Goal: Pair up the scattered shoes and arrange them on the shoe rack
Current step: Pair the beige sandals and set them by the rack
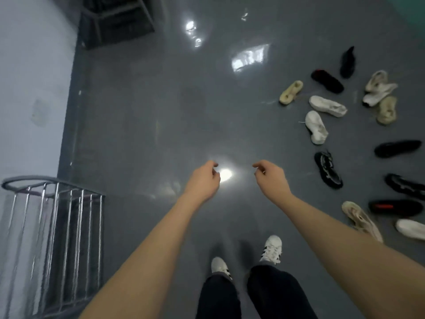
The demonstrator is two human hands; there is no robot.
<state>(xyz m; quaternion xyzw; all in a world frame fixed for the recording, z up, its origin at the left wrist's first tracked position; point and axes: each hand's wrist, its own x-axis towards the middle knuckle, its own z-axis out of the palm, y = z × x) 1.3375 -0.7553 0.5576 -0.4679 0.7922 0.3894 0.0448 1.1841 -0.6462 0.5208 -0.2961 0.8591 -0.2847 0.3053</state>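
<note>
The scattered shoes [354, 143] lie in a loose ring on the grey floor [149, 116] at the right side of the view. At the far end a black shoe [347, 63] stands apart, with a second black shoe [327, 81] just below it. A cream shoe [291, 92] lies to the left of these, and two white shoes [327, 106] [317, 127] sit close together nearer the middle. On the far right, a white shoe [379, 88] rests against a beige one [387, 110]. Closer in lie more black shoes [328, 170] [397, 148], one with a red stripe [395, 207], and a tan shoe [361, 221].

The shoe rack [53, 229], a frame of metal bars, stands at the lower left beside the pale wall [32, 77], well apart from the shoes.

Both arms reach forward over bare floor. The left hand [203, 178] and the right hand [271, 177] each have a loose grip, fingers softly curled, holding nothing. Below them are the person's own feet in white sneakers [272, 248] and dark trousers [271, 293].
</note>
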